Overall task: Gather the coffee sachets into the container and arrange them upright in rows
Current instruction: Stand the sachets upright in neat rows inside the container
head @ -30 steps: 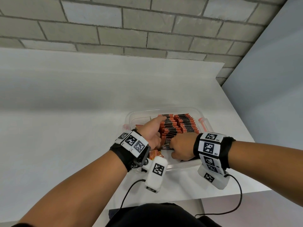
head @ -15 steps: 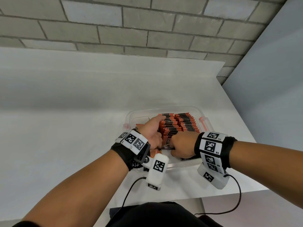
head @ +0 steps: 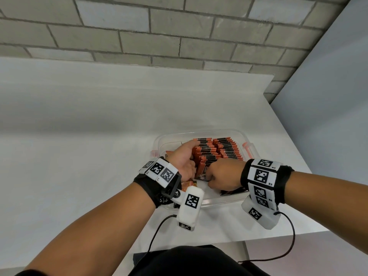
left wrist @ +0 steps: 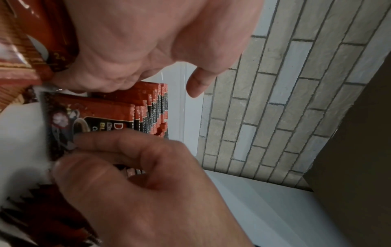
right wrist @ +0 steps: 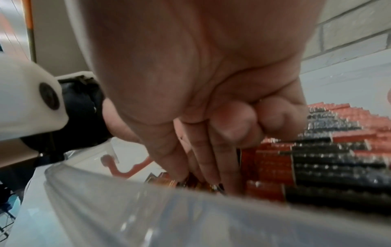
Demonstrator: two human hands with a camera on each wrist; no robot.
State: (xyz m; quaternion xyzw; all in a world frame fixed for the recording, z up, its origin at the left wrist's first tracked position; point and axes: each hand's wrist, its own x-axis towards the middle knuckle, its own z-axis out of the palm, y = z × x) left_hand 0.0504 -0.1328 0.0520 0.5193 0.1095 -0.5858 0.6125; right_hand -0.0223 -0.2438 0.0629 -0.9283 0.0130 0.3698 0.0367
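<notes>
Support surface: one white counter (head: 83, 140), plain matte top, set against a grey block wall along its far edge. The counter's right edge runs diagonally toward the near right corner, beside a pale panel.

Resting directly on it: one clear plastic container (head: 219, 202), near the front right corner, base flat on the top. The container has orange clips on its left and right sides. Its near wall sits close to the counter's front edge, not overhanging it.
</notes>
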